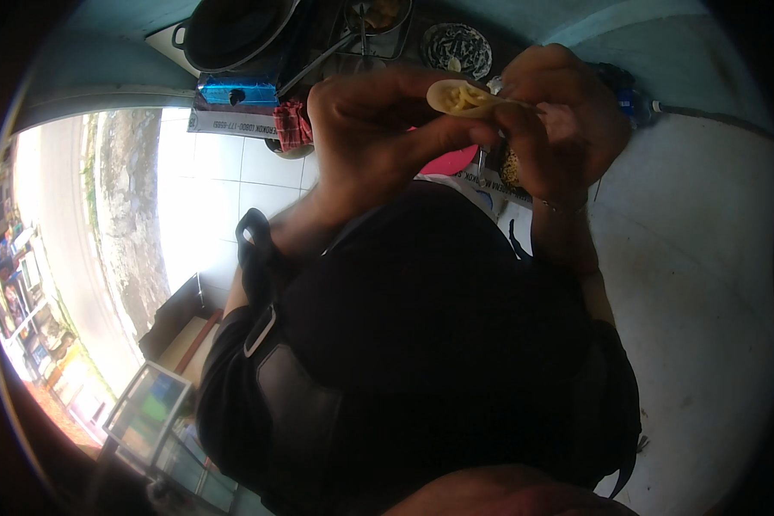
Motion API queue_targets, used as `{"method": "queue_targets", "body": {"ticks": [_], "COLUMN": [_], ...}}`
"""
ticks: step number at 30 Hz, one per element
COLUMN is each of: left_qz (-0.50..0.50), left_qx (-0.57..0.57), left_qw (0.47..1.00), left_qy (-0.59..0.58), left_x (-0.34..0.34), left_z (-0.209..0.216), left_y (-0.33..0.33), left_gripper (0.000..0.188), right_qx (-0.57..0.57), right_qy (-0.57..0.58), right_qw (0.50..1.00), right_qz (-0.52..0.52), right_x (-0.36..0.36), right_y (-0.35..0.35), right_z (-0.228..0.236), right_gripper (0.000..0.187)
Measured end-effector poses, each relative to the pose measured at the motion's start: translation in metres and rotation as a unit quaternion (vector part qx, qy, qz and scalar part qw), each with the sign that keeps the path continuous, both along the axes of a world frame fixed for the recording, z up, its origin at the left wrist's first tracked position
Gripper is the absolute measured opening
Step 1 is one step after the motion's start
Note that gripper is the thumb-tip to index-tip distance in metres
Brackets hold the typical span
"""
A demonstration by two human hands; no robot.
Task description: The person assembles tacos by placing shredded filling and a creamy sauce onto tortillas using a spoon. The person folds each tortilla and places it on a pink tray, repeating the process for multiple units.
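Observation:
A small pale wrapper (pixel 443 93) is held up in front of me, folded into a cone, with yellowish shredded filling (pixel 464 97) showing at its open mouth. My left hand (pixel 370 129) grips it from the left, index finger along the far side and thumb on the near side. The tapered right end is pinched by my right hand (pixel 568 120), whose fingers hide part of it. Behind the hands stands a dark bowl (pixel 457 49) smeared with white paste. Under the wrapper, a pink plate (pixel 450 162) shows in part.
A black wok (pixel 236 34) sits at the far left by a blue-fronted stove (pixel 236 90). Near it are a red checked cloth (pixel 292 126) and a bowl of food (pixel 385 13) with a spoon. A blue bottle (pixel 636 107) is beyond my right hand. A glass case (pixel 150 404) stands lower left.

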State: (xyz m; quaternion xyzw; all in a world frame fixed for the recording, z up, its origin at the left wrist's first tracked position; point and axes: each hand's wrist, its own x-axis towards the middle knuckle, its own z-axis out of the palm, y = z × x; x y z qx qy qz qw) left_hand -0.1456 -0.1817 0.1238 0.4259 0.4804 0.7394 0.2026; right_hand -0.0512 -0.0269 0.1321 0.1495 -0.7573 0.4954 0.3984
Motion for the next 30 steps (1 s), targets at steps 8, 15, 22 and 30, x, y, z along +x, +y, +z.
{"method": "queue_targets", "body": {"ticks": [8,15,22,30], "left_qz": [-0.004,-0.005,-0.017,-0.017], "left_qx": [0.032,0.046,0.075,0.072], "left_qw": [0.998,0.995,0.99,0.993], "left_qy": [-0.046,-0.092,-0.122,-0.096], "left_x": [-0.002,-0.003,-0.004,-0.008], "left_z": [-0.006,-0.01,-0.012,-0.012], "left_y": [0.002,0.002,0.005,0.007], "left_gripper": [0.023,0.023,0.024,0.023], "right_qx": [0.0,-0.011,0.023,0.052], "right_qy": [-0.011,-0.003,0.015,0.033], "right_qw": [1.0,0.999,0.997,0.993], "right_qz": [-0.011,-0.043,-0.07,-0.103], "right_x": [0.002,0.005,0.002,0.0], "right_y": [0.003,0.004,0.005,0.006], "right_z": [-0.003,-0.004,-0.001,-0.004], "right_gripper": [0.025,0.025,0.016,0.016]}}
